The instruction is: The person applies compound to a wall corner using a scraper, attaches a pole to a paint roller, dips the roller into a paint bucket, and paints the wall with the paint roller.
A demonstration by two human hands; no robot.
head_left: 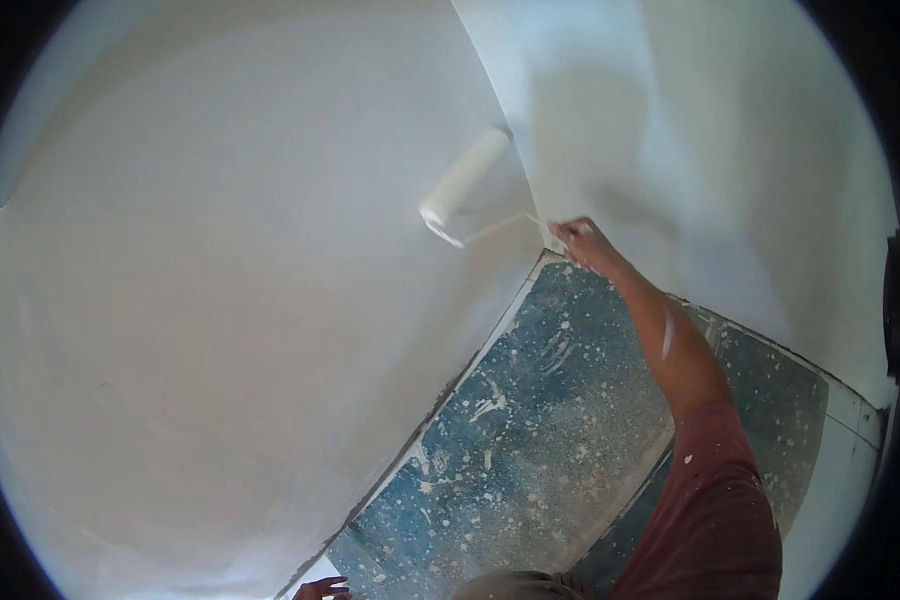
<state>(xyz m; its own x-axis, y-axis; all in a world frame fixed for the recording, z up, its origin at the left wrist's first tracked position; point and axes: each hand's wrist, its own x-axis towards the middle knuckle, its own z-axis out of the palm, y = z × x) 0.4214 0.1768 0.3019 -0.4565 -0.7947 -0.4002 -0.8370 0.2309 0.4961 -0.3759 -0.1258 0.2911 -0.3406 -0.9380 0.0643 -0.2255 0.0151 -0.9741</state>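
Observation:
My right hand (587, 247) is closed round the handle of a paint roller (467, 178), close to the corner where two walls meet. The roller's pale sleeve is tilted against the left wall (240, 300), and its thin frame runs back to my fingers. The grip itself is mostly hidden inside my hand. White paint marks my right forearm. At the bottom edge, my left hand (322, 589) shows only in part, low near the wall's foot. Its visible fingers are stretched out and slightly apart, with nothing seen in them.
Blue-green sheets (510, 430), spattered with white paint, cover the floor along the wall. Pale floor tiles (845, 420) show at the right. The right wall (750, 170) carries the shadow of my head and arm. A dark object (892, 305) stands at the far right edge.

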